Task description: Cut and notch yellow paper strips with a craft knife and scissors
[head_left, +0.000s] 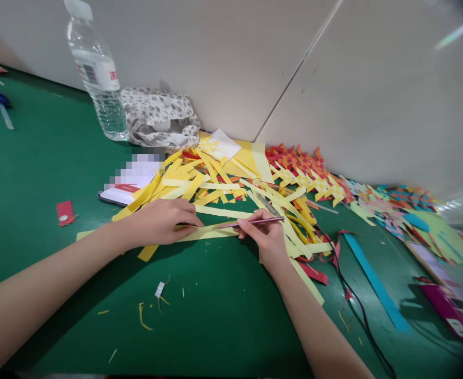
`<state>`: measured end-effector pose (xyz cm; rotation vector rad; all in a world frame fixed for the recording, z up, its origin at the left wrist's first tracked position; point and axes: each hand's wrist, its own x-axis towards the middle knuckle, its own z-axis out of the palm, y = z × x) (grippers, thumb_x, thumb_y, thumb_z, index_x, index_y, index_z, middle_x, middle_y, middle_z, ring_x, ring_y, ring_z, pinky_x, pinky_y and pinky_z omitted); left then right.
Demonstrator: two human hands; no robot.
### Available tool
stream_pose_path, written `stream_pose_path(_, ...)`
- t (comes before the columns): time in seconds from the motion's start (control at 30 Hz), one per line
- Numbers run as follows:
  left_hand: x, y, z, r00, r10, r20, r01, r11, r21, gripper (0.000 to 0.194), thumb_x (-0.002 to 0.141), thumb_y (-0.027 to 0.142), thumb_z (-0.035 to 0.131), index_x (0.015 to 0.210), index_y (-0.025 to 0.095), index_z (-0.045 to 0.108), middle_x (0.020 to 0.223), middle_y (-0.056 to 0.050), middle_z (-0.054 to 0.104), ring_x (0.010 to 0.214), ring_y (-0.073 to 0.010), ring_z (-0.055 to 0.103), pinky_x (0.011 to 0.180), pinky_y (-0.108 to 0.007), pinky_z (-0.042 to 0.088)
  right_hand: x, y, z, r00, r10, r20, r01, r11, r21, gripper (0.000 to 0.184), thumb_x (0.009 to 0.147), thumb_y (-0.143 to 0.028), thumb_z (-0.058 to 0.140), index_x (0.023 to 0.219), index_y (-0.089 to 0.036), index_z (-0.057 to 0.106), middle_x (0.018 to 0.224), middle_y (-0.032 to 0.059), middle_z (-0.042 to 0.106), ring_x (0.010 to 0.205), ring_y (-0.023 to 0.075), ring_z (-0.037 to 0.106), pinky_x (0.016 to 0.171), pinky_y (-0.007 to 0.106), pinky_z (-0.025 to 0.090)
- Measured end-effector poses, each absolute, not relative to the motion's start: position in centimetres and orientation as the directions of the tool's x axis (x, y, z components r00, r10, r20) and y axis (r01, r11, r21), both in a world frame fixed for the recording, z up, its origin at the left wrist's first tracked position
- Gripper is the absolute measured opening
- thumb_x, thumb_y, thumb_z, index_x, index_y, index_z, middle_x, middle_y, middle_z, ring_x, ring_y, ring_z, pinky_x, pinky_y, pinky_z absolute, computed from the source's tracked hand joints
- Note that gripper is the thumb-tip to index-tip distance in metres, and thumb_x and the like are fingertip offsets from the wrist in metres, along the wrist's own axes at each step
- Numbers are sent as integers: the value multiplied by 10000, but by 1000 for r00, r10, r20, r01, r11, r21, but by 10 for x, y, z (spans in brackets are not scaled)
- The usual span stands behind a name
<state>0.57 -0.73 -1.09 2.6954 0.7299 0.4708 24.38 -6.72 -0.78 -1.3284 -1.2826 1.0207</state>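
Observation:
A pale yellow paper strip (211, 232) lies across the green table in front of me. My left hand (168, 221) is closed over the strip, its fingertips pinching it near the middle. My right hand (266, 239) grips a slim purple-pink pen-like tool (260, 221), whose thin end points left along the strip. Whether that tool is a pen or a knife I cannot make out. Behind both hands spreads a loose heap of yellow paper strips (176, 184). A grey metal tool (268, 204) rests among the strips just beyond my right hand.
A water bottle (99, 79) and a patterned cloth pouch (160, 116) stand by the wall. A phone (122, 192) lies left of the heap. To the right are a yellow glue gun (306, 210), its black cord (357, 300), a blue strip (373, 281) and woven paper pieces (298, 163).

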Motion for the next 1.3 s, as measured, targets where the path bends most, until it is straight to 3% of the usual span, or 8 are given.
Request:
stream_pose_path(0.37,6,-7,-11,815,533,229,431,-820,376,232,822,229,489,955,264,676,896,-17,659,806,-154,601,617,-244,416,226,-69,-4,25,998,58,162,53,-985,245,682,-338,728,674,-210,519,572,-28,615,511,127,578,536,269,481)
stream_pose_path(0.77,7,-9,-10,805,552,219,441,-803,401,233,825,235,478,939,259,679,895,-26,667,811,-160,605,643,-249,432,242,-68,-8,85,992,91,147,78,-986,243,697,-330,718,662,-207,512,580,-27,617,507,129,591,555,282,499)
stream_pose_path(0.87,8,-9,-8,751,625,213,476,-736,481,187,810,262,509,866,236,686,839,-20,679,749,-153,609,619,-249,441,239,-68,-6,175,958,228,80,217,-973,194,736,-312,691,713,-217,524,585,-40,623,509,127,608,598,293,513)
stream_pose_path(0.97,10,-8,-4,560,801,210,521,-539,662,175,802,333,545,802,208,669,759,-11,683,652,-137,599,581,-249,457,236,-67,-3,371,867,334,82,327,-941,146,831,-374,571,845,-236,525,697,-22,668,482,116,609,593,295,518)
stream_pose_path(1.03,12,-8,-1,421,888,183,462,-384,799,206,796,385,560,801,200,649,764,-15,685,655,-137,604,581,-253,476,235,-68,-1,427,836,343,115,326,-938,186,873,-420,481,908,-241,515,804,14,690,505,128,632,563,290,515)
stream_pose_path(1.17,21,-13,1,291,955,51,262,-131,956,235,748,413,623,811,187,615,802,-32,681,690,-149,617,559,-260,500,227,-71,-1,333,886,324,119,301,-946,189,886,-431,447,855,-246,474,858,37,693,648,173,686,605,313,534)
stream_pose_path(1.23,28,-20,0,319,948,-16,186,-46,982,231,728,397,647,790,178,609,789,-29,668,678,-145,612,540,-252,502,221,-75,-1,247,926,284,91,270,-959,179,844,-379,550,811,-246,434,911,49,689,797,198,686,693,342,541)
stream_pose_path(1.3,35,-27,-1,399,916,-49,124,-1,992,216,717,374,659,779,174,604,755,-13,647,662,-135,603,530,-238,496,215,-78,-1,181,948,260,62,253,-966,290,770,-306,659,762,-247,375,931,51,686,871,207,670,721,347,540)
